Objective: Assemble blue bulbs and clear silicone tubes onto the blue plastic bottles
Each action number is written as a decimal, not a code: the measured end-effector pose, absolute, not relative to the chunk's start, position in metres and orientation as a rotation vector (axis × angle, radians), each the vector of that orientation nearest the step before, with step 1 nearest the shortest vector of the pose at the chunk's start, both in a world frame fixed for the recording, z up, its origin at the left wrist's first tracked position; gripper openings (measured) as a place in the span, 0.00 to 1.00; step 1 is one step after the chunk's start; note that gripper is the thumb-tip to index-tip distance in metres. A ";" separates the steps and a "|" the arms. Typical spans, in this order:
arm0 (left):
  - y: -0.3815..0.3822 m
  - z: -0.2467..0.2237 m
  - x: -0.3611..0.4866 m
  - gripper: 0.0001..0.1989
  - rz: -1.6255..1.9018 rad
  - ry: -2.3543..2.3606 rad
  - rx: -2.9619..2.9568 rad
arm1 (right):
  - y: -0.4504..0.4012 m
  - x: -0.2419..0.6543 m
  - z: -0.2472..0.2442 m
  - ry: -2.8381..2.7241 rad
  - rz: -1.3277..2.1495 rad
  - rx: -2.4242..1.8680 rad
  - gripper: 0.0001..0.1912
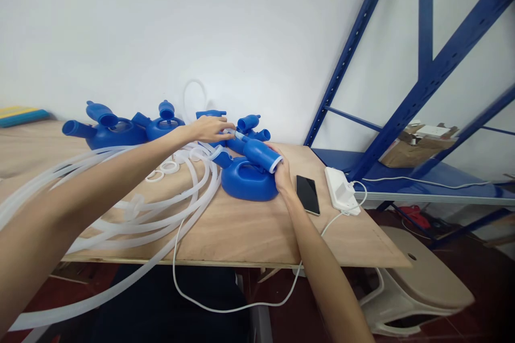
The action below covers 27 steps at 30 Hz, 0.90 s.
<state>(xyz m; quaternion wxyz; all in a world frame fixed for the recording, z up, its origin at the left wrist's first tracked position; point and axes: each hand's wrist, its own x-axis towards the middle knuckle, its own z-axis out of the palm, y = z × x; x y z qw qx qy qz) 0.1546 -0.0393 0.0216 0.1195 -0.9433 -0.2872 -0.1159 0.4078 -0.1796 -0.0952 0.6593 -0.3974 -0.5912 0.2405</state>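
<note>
My right hand (281, 169) is wrapped round the wide end of a blue funnel-shaped piece (260, 154) with a white ring at its mouth. At the piece's narrow end, my left hand (215, 129) pinches a translucent tube end (233, 132). Just below them a blue jug (247, 181) rests on the wooden table (241, 230). Coils of translucent hose (193, 203) lie to the left, under and beside my left forearm. White rings (169, 166) lie among the coils.
More blue jugs (116, 133) stand along the wall. A phone (307, 194) and a white power strip (340, 190) lie at the right, with a white cable hanging over the front edge. Blue shelving (402, 102) and a stool (430, 273) are farther right.
</note>
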 end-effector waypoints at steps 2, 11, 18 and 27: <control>-0.042 0.021 0.151 0.27 -0.352 -0.771 -2.720 | -0.178 0.408 -0.099 -1.291 0.551 -0.864 0.24; -0.058 0.016 0.152 0.22 -0.302 -0.702 -2.710 | -0.164 0.407 -0.111 -1.178 0.592 -0.886 0.33; -0.072 0.008 0.160 0.24 -0.306 -0.714 -2.787 | -0.170 0.414 -0.102 -1.207 0.586 -0.899 0.43; -0.140 0.032 0.141 0.25 -0.461 -0.659 -2.716 | -0.191 0.412 -0.085 -1.312 0.603 -0.871 0.41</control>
